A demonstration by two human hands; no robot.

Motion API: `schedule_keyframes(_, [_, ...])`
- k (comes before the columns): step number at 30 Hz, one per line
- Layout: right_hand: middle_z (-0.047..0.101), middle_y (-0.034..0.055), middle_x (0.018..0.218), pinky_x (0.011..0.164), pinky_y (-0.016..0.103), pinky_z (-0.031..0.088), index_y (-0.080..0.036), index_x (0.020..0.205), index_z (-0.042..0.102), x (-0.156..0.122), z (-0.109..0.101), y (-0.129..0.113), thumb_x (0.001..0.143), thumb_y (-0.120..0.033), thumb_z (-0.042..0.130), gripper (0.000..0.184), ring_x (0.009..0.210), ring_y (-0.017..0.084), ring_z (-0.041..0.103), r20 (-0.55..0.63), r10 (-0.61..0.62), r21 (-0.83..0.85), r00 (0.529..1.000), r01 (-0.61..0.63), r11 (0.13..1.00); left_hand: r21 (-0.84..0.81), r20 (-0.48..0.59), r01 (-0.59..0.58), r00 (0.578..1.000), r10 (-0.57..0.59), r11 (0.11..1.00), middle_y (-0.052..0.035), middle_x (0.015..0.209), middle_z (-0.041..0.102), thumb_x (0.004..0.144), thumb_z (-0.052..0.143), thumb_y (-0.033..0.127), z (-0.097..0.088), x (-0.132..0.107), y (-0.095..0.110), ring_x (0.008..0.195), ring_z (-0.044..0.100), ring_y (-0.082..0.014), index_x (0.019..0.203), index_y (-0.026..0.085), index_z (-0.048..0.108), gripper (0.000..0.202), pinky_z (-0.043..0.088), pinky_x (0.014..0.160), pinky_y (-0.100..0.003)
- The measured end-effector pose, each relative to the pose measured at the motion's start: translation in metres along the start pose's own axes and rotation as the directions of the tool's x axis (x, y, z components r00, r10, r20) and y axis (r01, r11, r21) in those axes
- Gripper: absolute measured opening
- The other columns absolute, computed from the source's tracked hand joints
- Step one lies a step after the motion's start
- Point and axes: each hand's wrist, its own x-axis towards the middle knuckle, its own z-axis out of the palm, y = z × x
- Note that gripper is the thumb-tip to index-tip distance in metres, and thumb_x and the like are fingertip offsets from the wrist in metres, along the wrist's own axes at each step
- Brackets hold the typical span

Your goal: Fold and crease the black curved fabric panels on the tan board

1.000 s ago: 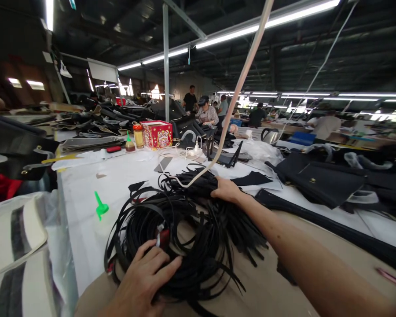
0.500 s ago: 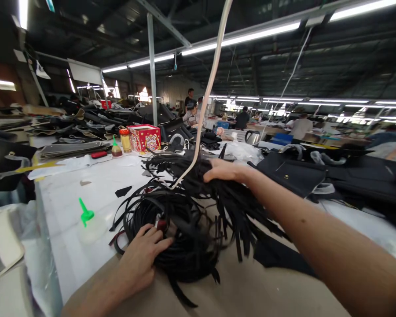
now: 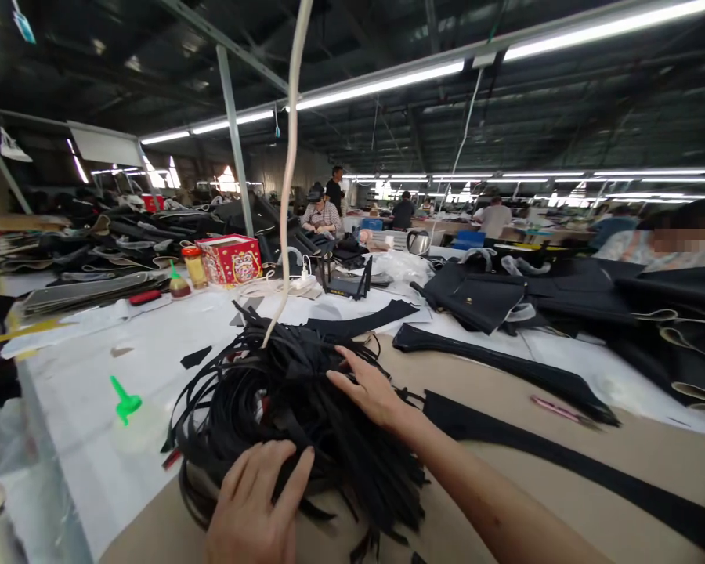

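A heap of thin black strips [image 3: 361,462], partly coiled and partly loose, lies in front of me on brown board. My left hand [image 3: 258,501] rests at its near edge, fingers apart against the coiled strips. On the upper right side of the heap, my right hand [image 3: 367,388] has thumb and fingers stretched and spread, touching the strips from above. The undersides of both hands are hidden. To the right lie long curved black pieces [image 3: 499,356] and a pink pen-like tool [image 3: 555,407].
A clear bottle with a green nozzle [image 3: 128,403] stands on the left. Behind are a red box [image 3: 229,261], a jar [image 3: 194,266] and a black router [image 3: 346,286]. A pale cable [image 3: 287,164] hangs over the heap. Black bags [image 3: 475,296] lie at right; people work beyond.
My right hand has brought a bundle of loose strips down and nearer, onto the coil, and its fingers have spread. My left hand has shifted nearer to me. The view has turned right.
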Motion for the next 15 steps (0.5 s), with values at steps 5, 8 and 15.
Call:
schedule_keyframes(5, [0.065,0.0065,0.106,0.089,0.031,0.043,-0.016,0.110,0.065,-0.040,-0.017,0.024,0.088,-0.018,0.053,0.025,0.099,0.021,0.059,-0.095,0.099,-0.009,0.991,-0.100,0.995,-0.201,0.071,0.118,0.992,-0.105,0.972,-0.0084,0.121,0.057,0.074,0.042,0.005,-0.010,0.025,0.031,0.117,0.049,-0.0253,0.122,0.022,0.058,0.054,0.032,0.105,-0.048])
schedule_keyframes(8, [0.067,0.0035,0.090,0.077,0.030,0.044,-0.018,0.092,0.069,-0.073,-0.025,0.028,0.087,-0.017,0.052,0.017,0.085,0.020,0.061,-0.105,0.144,0.018,0.984,-0.142,0.990,-0.306,0.127,0.167,0.983,-0.133,0.937,-0.0081,0.115,0.060,0.079,0.040,0.003,-0.009,0.027,0.046,0.110,0.051,-0.0241,0.117,0.021,0.059,0.046,0.041,0.099,-0.046])
schedule_keyframes(15, [0.065,-0.0002,0.089,0.075,0.025,0.042,-0.021,0.089,0.069,-0.091,-0.016,-0.006,0.090,-0.022,0.054,0.015,0.082,0.016,0.059,-0.110,0.111,0.099,0.988,-0.100,0.990,-0.463,0.315,0.240,0.944,-0.095,0.853,-0.0084,0.109,0.060,0.084,0.039,0.003,-0.011,0.021,0.076,0.103,0.052,-0.0241,0.111,0.019,0.059,0.038,0.047,0.091,-0.044])
